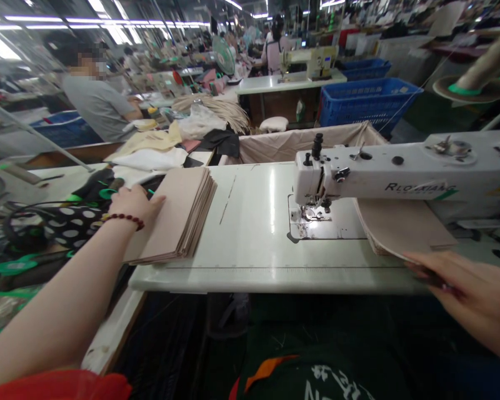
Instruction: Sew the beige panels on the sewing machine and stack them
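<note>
1. Left hand (134, 204), wearing a beaded bracelet (127, 219). It rests at the left side of the left stack, one digit extended over the top sheet and apart from the rest. The remaining fingers are partly hidden; whether they grip anything cannot be told.
2. Left stack (177, 205), on the left end of the pale worktable (250, 233). Flat beige panels, straight-edged and matt, their right edges slightly fanned. Each is probably light and thin, stiff enough to lie flat; the pile should weigh more and may slide apart, so both long sides are the sounder hold.
3. Sewing machine (358, 172). Its head stands over the lit needle plate (316, 219), between the stacks.
4. Right stack (375, 245), partly under the machine arm. Similar beige panels; the top panel (404, 229) has a rounded left outline and bows gently, suggesting springy, bendable material that could crease. Its free near edge appears the best hold.
5. Right hand (475, 291), fingers drawn together and pinching that near edge; a dark item within the hand is too blurred to identify.
</note>
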The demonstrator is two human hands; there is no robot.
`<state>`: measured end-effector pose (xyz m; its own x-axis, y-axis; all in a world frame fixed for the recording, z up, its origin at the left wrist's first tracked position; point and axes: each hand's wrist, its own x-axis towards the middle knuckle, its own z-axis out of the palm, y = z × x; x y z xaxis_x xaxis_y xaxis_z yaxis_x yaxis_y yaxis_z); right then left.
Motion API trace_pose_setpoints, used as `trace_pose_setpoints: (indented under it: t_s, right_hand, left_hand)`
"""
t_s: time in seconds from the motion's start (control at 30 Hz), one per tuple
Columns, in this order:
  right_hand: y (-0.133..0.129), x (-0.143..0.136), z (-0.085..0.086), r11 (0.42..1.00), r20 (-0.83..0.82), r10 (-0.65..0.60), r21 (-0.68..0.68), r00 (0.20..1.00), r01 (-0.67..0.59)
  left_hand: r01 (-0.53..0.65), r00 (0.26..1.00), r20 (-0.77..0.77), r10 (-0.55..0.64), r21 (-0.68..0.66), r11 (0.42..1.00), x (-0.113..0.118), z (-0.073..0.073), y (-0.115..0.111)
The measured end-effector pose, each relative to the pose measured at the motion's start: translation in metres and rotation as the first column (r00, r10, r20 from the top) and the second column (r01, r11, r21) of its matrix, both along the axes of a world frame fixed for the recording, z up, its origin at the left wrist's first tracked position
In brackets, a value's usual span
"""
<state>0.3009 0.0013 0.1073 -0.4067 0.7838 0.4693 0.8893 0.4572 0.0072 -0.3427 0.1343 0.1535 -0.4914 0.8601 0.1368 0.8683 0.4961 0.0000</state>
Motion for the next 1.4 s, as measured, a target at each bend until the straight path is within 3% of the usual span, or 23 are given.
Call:
trace_pose_setpoints:
  t_s: [0.07,0.1,0.13,0.2,0.27,0.3,0.33,0.37,0.4,0.43,0.47,0.53,0.57,0.63,0.73,1.03,1.4]
  right_hand:
    - [-0.018,-0.038,0.005,0.97,-0.052,0.235,-0.053,0.971,-0.238]
    - [-0.025,-0.06,0.005,0.933,-0.093,0.327,-0.129,0.94,-0.337]
    - [-0.03,-0.082,0.002,0.873,-0.131,0.419,-0.214,0.898,-0.438]
    - [-0.037,-0.123,-0.006,0.746,-0.173,0.487,-0.428,0.856,-0.511]
    - [-0.038,-0.155,-0.017,0.61,-0.261,0.54,-0.534,0.8,-0.586]
    - [-0.036,-0.166,-0.022,0.539,-0.325,0.55,-0.565,0.769,-0.624]
    - [-0.031,-0.173,-0.027,0.463,-0.405,0.548,-0.582,0.732,-0.669]
    - [-0.023,-0.176,-0.031,0.405,-0.486,0.519,-0.585,0.704,-0.702]
    - [-0.011,-0.177,-0.035,0.383,-0.551,0.468,-0.578,0.691,-0.72]
    - [0.003,-0.176,-0.039,0.413,-0.589,0.4,-0.568,0.702,-0.712]
    - [0.019,-0.173,-0.043,0.506,-0.591,0.319,-0.555,0.741,-0.66]
    - [0.055,-0.167,-0.055,0.735,-0.461,0.185,-0.521,0.868,-0.434]
    - [0.073,-0.163,-0.062,0.808,-0.36,0.134,-0.5,0.923,-0.312]
    - [0.101,-0.157,-0.076,0.859,-0.179,0.1,-0.481,0.979,-0.176]
    - [0.121,-0.149,-0.092,0.877,-0.047,0.104,-0.467,0.993,-0.114]
    - [0.113,-0.138,-0.107,0.906,-0.032,0.069,-0.416,0.997,-0.076]
    - [0.116,-0.138,-0.109,0.904,-0.042,0.076,-0.42,0.996,-0.087]
  left_hand:
    - [0.18,0.983,-0.052,-0.174,0.148,0.972,0.039,-0.005,-0.008]
    - [0.339,0.94,-0.015,-0.342,0.18,0.923,0.067,-0.01,-0.015]
    - [0.497,0.851,0.074,-0.519,0.206,0.843,0.098,-0.018,-0.024]
    - [0.766,0.554,0.238,-0.798,0.23,0.6,0.165,-0.04,-0.047]
    - [0.934,0.247,0.329,-0.911,0.169,0.315,0.224,-0.07,-0.071]
    - [0.965,0.165,0.348,-0.923,0.135,0.224,0.247,-0.087,-0.082]
    - [0.976,0.143,0.357,-0.923,0.105,0.191,0.263,-0.103,-0.091]
    - [0.975,0.159,0.354,-0.922,0.088,0.202,0.273,-0.118,-0.098]
    - [0.973,0.182,0.347,-0.92,0.074,0.22,0.277,-0.13,-0.103]
    - [0.966,0.214,0.337,-0.917,0.066,0.249,0.277,-0.139,-0.106]
    - [0.96,0.239,0.328,-0.914,0.063,0.274,0.273,-0.146,-0.107]
    - [0.951,0.268,0.318,-0.909,0.061,0.302,0.26,-0.15,-0.107]
    - [0.944,0.289,0.315,-0.904,0.062,0.323,0.254,-0.149,-0.106]
    - [0.924,0.343,0.311,-0.886,0.06,0.379,0.244,-0.145,-0.101]
    - [0.894,0.406,0.316,-0.857,0.058,0.445,0.239,-0.14,-0.088]
    - [0.911,0.358,0.326,-0.875,0.085,0.404,0.262,-0.141,-0.04]
    - [0.92,0.337,0.317,-0.887,0.092,0.382,0.266,-0.142,-0.035]
